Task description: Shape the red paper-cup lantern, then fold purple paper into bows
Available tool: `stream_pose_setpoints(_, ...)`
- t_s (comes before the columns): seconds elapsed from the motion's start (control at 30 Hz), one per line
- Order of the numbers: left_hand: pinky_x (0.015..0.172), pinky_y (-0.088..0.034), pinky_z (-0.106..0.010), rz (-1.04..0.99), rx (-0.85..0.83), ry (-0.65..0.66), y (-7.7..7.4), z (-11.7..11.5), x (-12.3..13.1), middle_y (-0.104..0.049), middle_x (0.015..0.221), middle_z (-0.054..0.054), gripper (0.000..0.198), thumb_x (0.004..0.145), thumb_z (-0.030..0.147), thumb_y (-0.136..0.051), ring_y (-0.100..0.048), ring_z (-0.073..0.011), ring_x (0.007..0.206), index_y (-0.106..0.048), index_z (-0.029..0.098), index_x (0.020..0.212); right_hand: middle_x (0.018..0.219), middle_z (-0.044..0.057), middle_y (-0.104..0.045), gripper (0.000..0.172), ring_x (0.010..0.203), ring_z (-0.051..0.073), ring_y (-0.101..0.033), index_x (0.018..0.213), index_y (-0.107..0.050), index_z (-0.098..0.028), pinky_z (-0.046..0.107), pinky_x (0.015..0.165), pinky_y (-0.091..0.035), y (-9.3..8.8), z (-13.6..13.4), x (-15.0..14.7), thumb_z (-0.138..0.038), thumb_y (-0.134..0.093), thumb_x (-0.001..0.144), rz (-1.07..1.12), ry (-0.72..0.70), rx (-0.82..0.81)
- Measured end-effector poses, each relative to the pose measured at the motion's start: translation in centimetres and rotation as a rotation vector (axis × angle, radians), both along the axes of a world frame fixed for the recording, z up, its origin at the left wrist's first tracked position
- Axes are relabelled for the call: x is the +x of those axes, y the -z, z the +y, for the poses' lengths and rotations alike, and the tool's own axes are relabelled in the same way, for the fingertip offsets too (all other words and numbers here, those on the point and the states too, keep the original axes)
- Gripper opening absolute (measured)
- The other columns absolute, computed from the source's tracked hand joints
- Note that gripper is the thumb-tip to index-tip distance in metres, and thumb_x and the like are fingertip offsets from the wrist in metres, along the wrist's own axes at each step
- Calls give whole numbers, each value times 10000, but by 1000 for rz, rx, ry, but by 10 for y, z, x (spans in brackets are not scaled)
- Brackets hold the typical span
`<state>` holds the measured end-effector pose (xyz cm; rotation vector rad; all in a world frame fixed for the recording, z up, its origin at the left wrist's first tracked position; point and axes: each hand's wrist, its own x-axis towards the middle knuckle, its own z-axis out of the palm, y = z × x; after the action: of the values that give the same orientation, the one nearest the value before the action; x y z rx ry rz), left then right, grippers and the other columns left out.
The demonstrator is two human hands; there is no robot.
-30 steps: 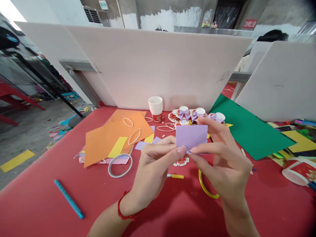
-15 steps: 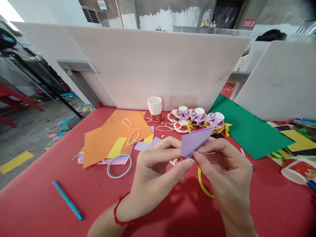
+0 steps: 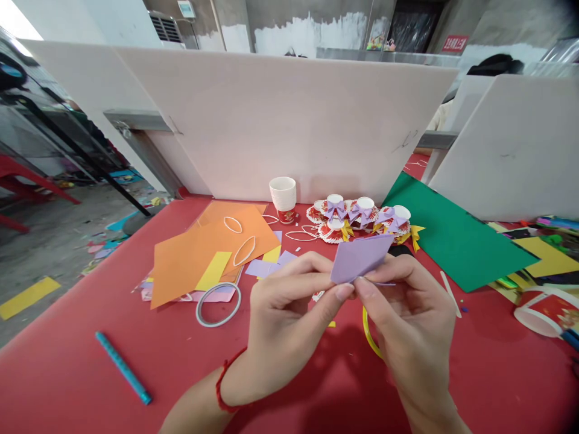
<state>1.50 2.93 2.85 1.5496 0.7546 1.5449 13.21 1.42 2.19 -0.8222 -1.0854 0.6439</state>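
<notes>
I see both hands pinching a folded purple paper (image 3: 359, 258) above the red table (image 3: 90, 337): left hand (image 3: 289, 313) at its lower edge, right hand (image 3: 407, 319) beside it. Paper-cup decorations (image 3: 362, 218) sit just beyond.

Orange sheet (image 3: 199, 253), green sheet (image 3: 452, 238), white cup stack (image 3: 283, 196), blue pen (image 3: 123, 367), perhaps tape ring (image 3: 219, 304).

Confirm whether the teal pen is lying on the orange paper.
No, the teal pen lies on the bare red table, apart from the orange paper.
</notes>
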Motion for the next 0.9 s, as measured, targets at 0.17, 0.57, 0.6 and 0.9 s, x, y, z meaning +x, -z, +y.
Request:
stream_pose_setpoints(0.17, 567, -528, -206, 0, 36, -24, 2, 0, 1, -718, 641, -9, 247, 778, 50, -699, -625, -125, 590, -812, 249, 687, 618, -42, -692, 222, 585, 118, -697, 646, -668, -223, 203, 567, -600, 1, 0, -2, -7, -695, 689, 17, 7, -4)
stream_pose_setpoints(0.57, 555, -494, -216, -101, -136, -67, 11, 5, 2, -679, 603, -11, 198, 808, 138, -699, -589, -120, 584, -755, 197, 628, 707, -24, -762, 145, 650, 148, -737, 719, -726, -235, 250, 622, -631, 2, 6, 11, -97, -720, 763, -77, -48, -82)
stream_pose_setpoints(0.6, 560, -495, -224, -110, -154, -65, 13, 5, 3, -680, 605, -15, 192, 813, 157, -704, -591, -126, 591, -757, 196, 633, 696, -27, -761, 145, 627, 145, -732, 709, -724, -235, 246, 604, -629, 2, 7, 11, -96, -728, 752, -75, -32, -89)
stream_pose_setpoints(0.9, 572, -520, -234, -95, -157, 20, 10, 13, 1, -682, 616, -11, 136, 720, 99, -724, -593, -125, 588, -760, 191, 626, 684, -27, -760, 193, 608, 144, -736, 678, -730, -229, 217, 571, -640, 6, 7, 12, -38, -744, 701, -104, 74, -57)
